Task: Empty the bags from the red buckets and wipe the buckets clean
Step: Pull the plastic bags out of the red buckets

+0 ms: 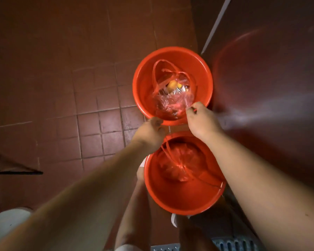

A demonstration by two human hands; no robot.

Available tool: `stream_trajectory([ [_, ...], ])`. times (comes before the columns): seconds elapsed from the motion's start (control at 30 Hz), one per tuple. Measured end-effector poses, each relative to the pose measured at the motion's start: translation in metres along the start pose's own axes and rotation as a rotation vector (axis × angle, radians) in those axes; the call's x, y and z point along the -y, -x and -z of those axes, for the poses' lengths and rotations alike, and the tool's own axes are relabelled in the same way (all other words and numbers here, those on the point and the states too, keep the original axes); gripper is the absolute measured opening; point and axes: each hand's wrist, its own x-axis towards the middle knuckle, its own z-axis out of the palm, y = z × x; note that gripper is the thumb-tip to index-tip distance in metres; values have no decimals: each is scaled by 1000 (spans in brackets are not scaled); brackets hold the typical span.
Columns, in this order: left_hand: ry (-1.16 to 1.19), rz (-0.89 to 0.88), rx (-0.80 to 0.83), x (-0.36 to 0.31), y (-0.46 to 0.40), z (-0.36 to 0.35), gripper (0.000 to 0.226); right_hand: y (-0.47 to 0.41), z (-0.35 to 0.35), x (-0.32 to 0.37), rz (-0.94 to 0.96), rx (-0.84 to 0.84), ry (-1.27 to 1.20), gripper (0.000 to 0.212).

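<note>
Two red buckets stand on the tiled floor, one behind the other. The far bucket (172, 57) holds a clear plastic bag (172, 95) with red handles and something orange inside. The near bucket (181, 200) holds a reddish plastic bag (181, 162) tied with red strings. My left hand (150, 134) rests on the near rim of the far bucket, fingers curled over it. My right hand (199, 120) pinches the edge of the clear bag at that bucket's near right rim.
A dark glossy wall or panel (270, 78) rises close to the right of both buckets. Red-brown floor tiles (91, 127) spread to the left. A metal drain grate (230, 244) lies at the bottom. My legs and feet are below the near bucket.
</note>
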Motion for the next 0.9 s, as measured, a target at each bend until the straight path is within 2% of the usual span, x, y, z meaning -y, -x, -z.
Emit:
stream_trajectory([
  [0.43, -90, -2, 43, 9, -202, 21, 40, -188, -44, 26, -81, 42, 162, 47],
  [0.6, -45, 85, 22, 5, -262, 5, 58, -237, -57, 14, -19, -11, 161, 62],
  [0.7, 24, 191, -24, 3, -296, -1, 84, -254, -65, 6, 14, 3, 158, 79],
  [0.77, 68, 184, -55, 2, -311, 0, 94, -262, -68, 0, 23, 36, 205, 84],
  [0.83, 132, 145, -89, 3, -320, 2, 91, -265, -69, -6, 60, 43, 304, 72],
  [0.9, 227, 112, -109, 3, -323, 4, 82, -261, -70, -11, 122, 53, 344, 42],
])
